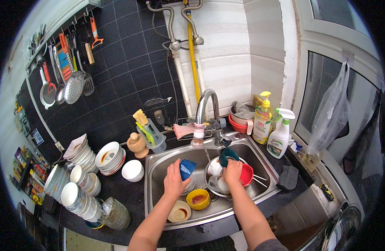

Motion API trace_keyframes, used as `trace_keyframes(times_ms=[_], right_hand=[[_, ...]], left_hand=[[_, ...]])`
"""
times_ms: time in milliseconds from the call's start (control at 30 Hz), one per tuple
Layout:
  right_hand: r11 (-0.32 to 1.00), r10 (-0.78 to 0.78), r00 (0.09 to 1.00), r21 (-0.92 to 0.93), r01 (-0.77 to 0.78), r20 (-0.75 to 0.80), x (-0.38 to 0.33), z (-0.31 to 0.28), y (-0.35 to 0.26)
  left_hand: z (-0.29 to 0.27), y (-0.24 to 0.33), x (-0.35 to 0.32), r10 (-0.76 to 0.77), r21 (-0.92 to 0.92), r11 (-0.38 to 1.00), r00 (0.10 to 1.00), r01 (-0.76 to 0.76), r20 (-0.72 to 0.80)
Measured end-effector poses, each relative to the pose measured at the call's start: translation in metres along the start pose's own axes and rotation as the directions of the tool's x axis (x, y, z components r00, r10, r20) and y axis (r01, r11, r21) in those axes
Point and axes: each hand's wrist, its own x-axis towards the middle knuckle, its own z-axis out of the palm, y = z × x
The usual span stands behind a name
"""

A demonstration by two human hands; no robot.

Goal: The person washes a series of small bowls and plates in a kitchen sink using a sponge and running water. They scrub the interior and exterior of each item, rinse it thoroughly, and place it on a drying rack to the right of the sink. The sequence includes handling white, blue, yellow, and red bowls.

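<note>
We look down on a person's two bare hands at work over a steel sink [192, 223] set in a black desk [134, 201]. The left hand [175, 180] holds a blue item [187, 168] between thumb and fingers, above the sink's left half; we cannot tell quite what it is. The right hand [232, 172] grips a green cup [228, 156], partly hidden by the fingers, over a basin [207, 184] crowded with dishes. Among these we make out a red bowl [246, 175], with two white sticks [260, 180] jutting out beside it. A thin stream of water [207, 155] falls just left of the cup, below the curved tap [216, 117]. Nearer us, a yellow bowl [198, 199] and a cream bowl [180, 211] sit side by side in the sink, both stained inside. To the left we find bowl stacks [79, 201]; to the right, a yellow pump bottle [262, 124], a white spray bottle [279, 138] and a grey cloth [287, 178].
</note>
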Motion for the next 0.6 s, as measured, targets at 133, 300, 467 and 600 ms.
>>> trace_keyframes(times_ms=[133,300,467,600], right_hand=[[0.999,0.019,0.999,0.037,-0.021,0.048,0.002,-0.011,-0.003],[0.986,-0.076,0.997,0.152,0.071,0.022,-0.001,-0.003,-0.002],[0.957,-0.205,0.976,0.223,0.184,0.071,0.0,-0.017,-0.015],[0.908,-0.346,0.93,0.294,0.299,0.122,-0.003,-0.026,-0.022]], left_hand=[[-0.018,-0.009,-0.003,0.089,0.051,0.995,0.995,-0.091,0.037],[-0.029,-0.019,-0.002,0.15,0.086,0.985,0.988,-0.152,0.025],[-0.04,-0.022,-0.003,0.084,0.098,0.992,0.996,-0.08,-0.033],[-0.029,-0.045,0.0,-0.143,-0.046,0.99,0.969,0.137,-0.201]])
